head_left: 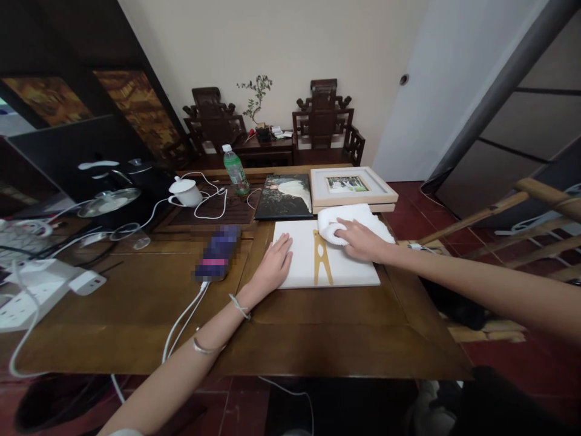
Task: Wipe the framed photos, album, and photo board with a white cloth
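Observation:
A white panel [299,254] lies flat on the wooden table, with a yellow-gold easel-back stand [321,260] on its surface. My left hand [273,263] rests on the panel's left edge, fingers stretched out flat. At the panel's upper right, my right hand [361,239] presses on a white cloth [358,217] with its fingers bent into it. The cloth is bunched and covers that corner of the panel and the top of the stand.
Behind the panel lie a dark photo print [284,197] and light wooden picture frames [351,184]. A green bottle [235,171], a lidded white cup [185,192] and a charging phone [218,253] are leftward. A power strip [36,293] with cables occupies the far left.

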Demonstrator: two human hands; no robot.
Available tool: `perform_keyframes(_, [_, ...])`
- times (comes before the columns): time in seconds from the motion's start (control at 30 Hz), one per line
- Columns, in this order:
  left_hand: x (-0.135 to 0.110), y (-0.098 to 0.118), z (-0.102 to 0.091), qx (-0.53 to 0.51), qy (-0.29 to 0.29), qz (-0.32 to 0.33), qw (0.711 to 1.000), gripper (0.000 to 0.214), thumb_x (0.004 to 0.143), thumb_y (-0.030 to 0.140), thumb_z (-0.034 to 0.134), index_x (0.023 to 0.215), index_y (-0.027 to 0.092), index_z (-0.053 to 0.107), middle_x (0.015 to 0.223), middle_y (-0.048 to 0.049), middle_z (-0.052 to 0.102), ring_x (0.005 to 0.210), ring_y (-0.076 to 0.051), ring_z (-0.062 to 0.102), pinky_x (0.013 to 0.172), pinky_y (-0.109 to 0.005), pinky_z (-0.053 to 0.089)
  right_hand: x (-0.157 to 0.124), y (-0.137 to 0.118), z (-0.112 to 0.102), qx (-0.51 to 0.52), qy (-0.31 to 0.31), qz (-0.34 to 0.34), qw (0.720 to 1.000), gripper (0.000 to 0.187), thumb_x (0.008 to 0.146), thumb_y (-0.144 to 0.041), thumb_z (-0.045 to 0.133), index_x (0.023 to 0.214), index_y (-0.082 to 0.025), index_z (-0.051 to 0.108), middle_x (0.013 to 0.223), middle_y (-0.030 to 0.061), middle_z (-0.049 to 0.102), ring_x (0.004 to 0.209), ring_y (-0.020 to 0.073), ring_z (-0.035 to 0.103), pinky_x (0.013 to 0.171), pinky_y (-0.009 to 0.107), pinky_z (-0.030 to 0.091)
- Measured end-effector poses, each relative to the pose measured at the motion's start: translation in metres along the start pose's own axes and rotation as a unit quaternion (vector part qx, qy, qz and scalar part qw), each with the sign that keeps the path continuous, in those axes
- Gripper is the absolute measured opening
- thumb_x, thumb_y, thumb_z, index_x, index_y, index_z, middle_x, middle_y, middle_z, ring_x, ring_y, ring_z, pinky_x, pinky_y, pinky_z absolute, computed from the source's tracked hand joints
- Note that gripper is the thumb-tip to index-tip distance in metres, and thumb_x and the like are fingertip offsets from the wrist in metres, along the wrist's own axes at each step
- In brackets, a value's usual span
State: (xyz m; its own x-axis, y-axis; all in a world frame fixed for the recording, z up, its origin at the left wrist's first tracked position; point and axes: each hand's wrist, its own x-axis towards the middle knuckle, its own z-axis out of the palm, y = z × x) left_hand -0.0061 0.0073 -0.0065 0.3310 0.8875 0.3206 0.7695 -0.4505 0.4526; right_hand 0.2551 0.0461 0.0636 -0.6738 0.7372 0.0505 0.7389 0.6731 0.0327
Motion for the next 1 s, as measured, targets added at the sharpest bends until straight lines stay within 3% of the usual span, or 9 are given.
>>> perform_keyframes(0.27, [0.000,0.003,-0.002,0.001,-0.010,-0.010,1.000,0.042,0.092,0.025,0.033,0.130,0.009,0.045,0.142,-0.0172,0.039,0.136,-0.026,0.029,0.110,-0.049,0.025,-0.011,0.000,-0.002,0.038,-0.027,-0.012,0.999,0.048,0.064,0.000,0.042,0.109,-0.010,0.057,0.137,0.0215,0.041,0.135,0.0323,0.022,0.101,0.056,0.029])
perform_keyframes(0.5, [0.000,0.003,-0.002,-0.001,-0.003,-0.004,1.000,0.042,0.092,0.025,0.034,0.129,0.010,0.046,0.142,-0.0176,0.040,0.135,-0.026,0.031,0.110,-0.050,0.026,-0.063,-0.054,-0.013,0.066,-0.049,0.002,0.997,0.046,0.062,0.002,0.044,0.102,-0.013,0.061,0.142,0.0190,0.037,0.134,0.0383,0.022,0.099,0.064,0.028])
perform_keyframes(0.67, [0.000,0.001,-0.001,-0.004,-0.005,-0.004,1.000,0.043,0.092,0.025,0.033,0.129,0.008,0.045,0.141,-0.0181,0.040,0.135,-0.027,0.031,0.110,-0.049,0.026,-0.092,-0.078,-0.023,0.084,-0.082,-0.008,0.993,0.045,0.063,0.000,0.044,0.103,-0.014,0.060,0.142,0.0176,0.037,0.134,0.0372,0.024,0.100,0.062,0.030])
perform_keyframes(0.83, [0.000,-0.002,0.001,-0.008,0.008,0.006,1.000,0.042,0.092,0.026,0.034,0.129,0.012,0.046,0.142,-0.0167,0.040,0.135,-0.026,0.031,0.109,-0.051,0.026,-0.085,-0.058,-0.022,0.096,-0.063,-0.029,0.993,0.048,0.059,0.002,0.044,0.101,-0.016,0.060,0.140,0.0150,0.042,0.134,0.0327,0.026,0.102,0.056,0.031])
perform_keyframes(0.93, [0.000,-0.002,0.001,-0.008,0.009,0.006,1.000,0.042,0.092,0.026,0.034,0.129,0.012,0.046,0.141,-0.0166,0.041,0.135,-0.026,0.032,0.109,-0.051,0.027,-0.064,-0.034,-0.016,0.072,-0.054,-0.027,0.996,0.046,0.061,0.002,0.044,0.101,-0.014,0.059,0.140,0.0168,0.041,0.134,0.0320,0.026,0.102,0.054,0.031])
perform_keyframes(1.0, [0.000,-0.001,0.000,-0.005,0.004,0.002,1.000,0.042,0.092,0.026,0.033,0.129,0.010,0.046,0.141,-0.0175,0.041,0.135,-0.027,0.032,0.109,-0.051,0.027,-0.046,-0.019,-0.014,0.058,-0.052,-0.021,0.997,0.045,0.062,0.001,0.044,0.102,-0.013,0.059,0.136,0.0186,0.044,0.130,0.0325,0.033,0.099,0.050,0.035])
